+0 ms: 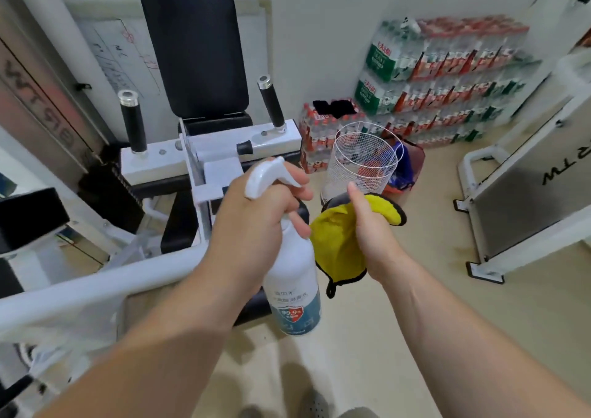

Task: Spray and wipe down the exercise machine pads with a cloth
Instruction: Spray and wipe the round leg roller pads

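Gym, left grip (256, 222) round upright spray bottle (292, 273), nozzle (267, 174) forward, right grip (371, 225) clutching cloth (335, 241)

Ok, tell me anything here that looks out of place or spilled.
Nothing spilled or damaged. Only oddities: dark fabric lies on a bottled-water pack, and a whiteboard stands behind the back pad.

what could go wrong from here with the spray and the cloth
1. The left hand holds the spray bottle well short of the black back pad; spraying from here may mist the whiteboard behind it.
2. The right hand grips the yellow cloth bunched up, near the wire basket; a wide swing might knock it.
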